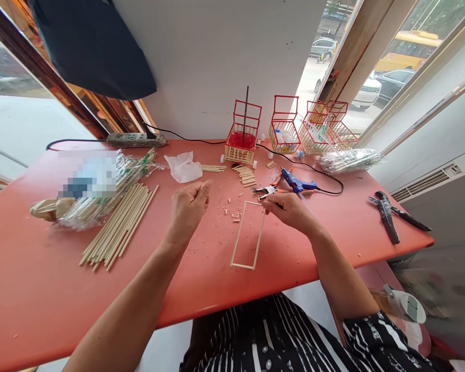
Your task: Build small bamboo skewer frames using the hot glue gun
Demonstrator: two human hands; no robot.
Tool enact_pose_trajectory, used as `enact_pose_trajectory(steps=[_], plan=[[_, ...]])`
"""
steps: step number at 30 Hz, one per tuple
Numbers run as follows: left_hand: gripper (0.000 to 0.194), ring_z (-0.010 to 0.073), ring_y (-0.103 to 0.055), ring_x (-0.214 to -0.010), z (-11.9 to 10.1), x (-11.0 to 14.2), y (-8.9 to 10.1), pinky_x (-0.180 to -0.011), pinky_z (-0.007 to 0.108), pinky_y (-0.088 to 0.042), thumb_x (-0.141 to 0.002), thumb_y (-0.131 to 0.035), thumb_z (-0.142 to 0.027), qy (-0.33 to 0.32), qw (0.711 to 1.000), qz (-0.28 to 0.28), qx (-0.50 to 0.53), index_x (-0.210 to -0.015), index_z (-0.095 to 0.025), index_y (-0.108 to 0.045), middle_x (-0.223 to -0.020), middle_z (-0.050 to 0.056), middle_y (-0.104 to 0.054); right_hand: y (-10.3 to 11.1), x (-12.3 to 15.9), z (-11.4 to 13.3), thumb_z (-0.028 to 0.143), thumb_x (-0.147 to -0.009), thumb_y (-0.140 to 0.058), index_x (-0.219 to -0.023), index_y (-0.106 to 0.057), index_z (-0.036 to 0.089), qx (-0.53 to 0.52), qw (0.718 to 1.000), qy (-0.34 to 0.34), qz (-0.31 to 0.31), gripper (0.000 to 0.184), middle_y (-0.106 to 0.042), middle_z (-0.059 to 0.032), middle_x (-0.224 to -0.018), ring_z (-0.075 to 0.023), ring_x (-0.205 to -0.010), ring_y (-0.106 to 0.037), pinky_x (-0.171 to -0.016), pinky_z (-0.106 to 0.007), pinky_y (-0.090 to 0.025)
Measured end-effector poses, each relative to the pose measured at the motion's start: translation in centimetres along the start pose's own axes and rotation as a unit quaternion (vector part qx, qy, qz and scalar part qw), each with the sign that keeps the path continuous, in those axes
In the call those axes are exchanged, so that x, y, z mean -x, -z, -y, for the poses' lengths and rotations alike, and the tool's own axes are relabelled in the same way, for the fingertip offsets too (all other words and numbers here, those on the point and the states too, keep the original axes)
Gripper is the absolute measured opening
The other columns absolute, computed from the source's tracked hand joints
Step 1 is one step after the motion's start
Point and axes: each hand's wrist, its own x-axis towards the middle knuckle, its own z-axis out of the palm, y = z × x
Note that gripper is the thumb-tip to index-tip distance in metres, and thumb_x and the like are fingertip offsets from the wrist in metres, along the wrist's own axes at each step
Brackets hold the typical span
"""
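Note:
A narrow rectangular frame of thin wooden sticks (238, 235) lies in front of me on the red table. At its upper right corner is my right hand (289, 207), closed, with its fingertips at the corner. A small dark object shows between those fingers, too little of it to name. To the left of the frame and apart from it, my left hand (189, 206) is closed with the thumb on top; whatever it may hold is hidden. Short cut stick pieces and crumbs (234, 213) are scattered between the hands. Just beyond the right hand lie orange-handled pliers (269, 190).
A blue glue gun (296, 182) with a black cord lies behind my right hand. Small stick baskets with red trim (240, 150) stand along the wall. Long wooden sticks (120, 227) lie left, near a power strip (135, 139). Black-handled cutters (389, 217) lie near the right edge.

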Motion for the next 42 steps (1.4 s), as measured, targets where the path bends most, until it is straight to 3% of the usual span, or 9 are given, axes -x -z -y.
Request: enact_pose_trajectory(steps=[3,9,13,22,27,29,36,42], plan=[[0.052,0.0104,-0.038,-0.042,0.0,-0.2,0.2,-0.048,0.025,-0.036,-0.093,-0.049,-0.047,-0.014,1.0,-0.008,0.02,-0.048,-0.022,-0.042,-0.042,-0.002,-0.041,0.0,0.0,0.0,0.037,-0.1,-0.048,-0.069,-0.061,0.017,-0.002,1.0,0.0,0.004,0.039,-0.058,-0.0016,-0.066,-0.0142,-0.067,-0.052,-0.063,-0.025,-0.037],[0.017,0.0116,-0.052,-0.051,0.7,-0.9,0.0,-0.051,0.023,-0.043,-0.085,-0.056,-0.033,-0.006,0.998,0.0,0.066,-0.074,-0.021,-0.06,-0.058,-0.002,-0.056,0.1,-0.1,0.0,0.039,-0.099,-0.047,-0.07,-0.062,0.016,-0.024,1.0,0.003,0.018,0.039,-0.058,-0.0023,-0.067,-0.0148,-0.068,-0.052,-0.062,-0.025,-0.037],[0.024,0.0106,-0.045,-0.046,0.3,-0.4,-0.1,-0.05,0.023,-0.037,-0.089,-0.052,-0.036,-0.017,0.999,-0.007,0.03,-0.071,-0.021,-0.056,-0.05,-0.005,-0.047,0.5,-0.1,0.0,0.043,-0.099,-0.046,-0.07,-0.061,0.016,-0.057,0.997,0.013,0.042,0.042,-0.051,0.0003,-0.062,-0.0125,-0.061,-0.046,-0.058,-0.024,-0.033],[0.043,0.0099,-0.04,-0.041,-1.0,0.3,-0.3,-0.046,0.025,-0.035,-0.091,-0.053,-0.042,-0.002,0.994,0.035,0.106,-0.054,-0.021,-0.049,-0.044,-0.003,-0.043,0.5,-0.3,-0.2,0.043,-0.1,-0.045,-0.07,-0.062,0.016,-0.038,0.998,0.03,0.039,0.043,-0.053,-0.0004,-0.063,-0.0132,-0.063,-0.048,-0.06,-0.024,-0.035],[0.021,0.0129,-0.057,-0.054,-0.4,0.3,-0.8,-0.052,0.024,-0.045,-0.087,-0.056,-0.034,0.002,0.991,0.084,0.102,-0.081,-0.019,-0.068,-0.062,0.001,-0.064,0.1,-0.3,-0.7,0.039,-0.1,-0.046,-0.071,-0.063,0.017,-0.007,0.999,0.022,0.025,0.04,-0.06,-0.0029,-0.068,-0.0151,-0.069,-0.053,-0.063,-0.025,-0.038],[0.021,0.0134,-0.061,-0.057,-0.3,0.5,-1.0,-0.056,0.024,-0.047,-0.085,-0.057,-0.033,-0.007,0.992,0.094,0.08,-0.085,-0.018,-0.071,-0.067,0.002,-0.069,0.0,-0.4,-0.9,0.038,-0.1,-0.047,-0.069,-0.062,0.017,0.0,0.999,0.028,0.02,0.04,-0.061,-0.0033,-0.068,-0.0155,-0.069,-0.053,-0.064,-0.025,-0.039],[0.018,0.0136,-0.062,-0.055,-2.0,1.5,-0.9,-0.055,0.024,-0.048,-0.078,-0.068,-0.035,0.015,0.998,0.032,0.045,-0.069,-0.021,-0.073,-0.068,0.001,-0.073,0.0,-0.4,-0.6,0.034,-0.099,-0.048,-0.067,-0.059,0.017,0.0,1.0,0.001,0.025,0.038,-0.057,-0.0014,-0.064,-0.0144,-0.065,-0.051,-0.062,-0.024,-0.037],[0.03,0.0121,-0.05,-0.047,-2.0,1.4,-0.5,-0.048,0.024,-0.039,-0.08,-0.07,-0.044,0.042,0.995,-0.002,0.089,-0.062,-0.021,-0.063,-0.05,-0.002,-0.058,0.1,-0.3,-1.4,0.035,-0.1,-0.047,-0.069,-0.06,0.017,0.002,1.0,0.003,0.017,0.038,-0.06,-0.0019,-0.067,-0.0142,-0.068,-0.053,-0.063,-0.024,-0.038]])
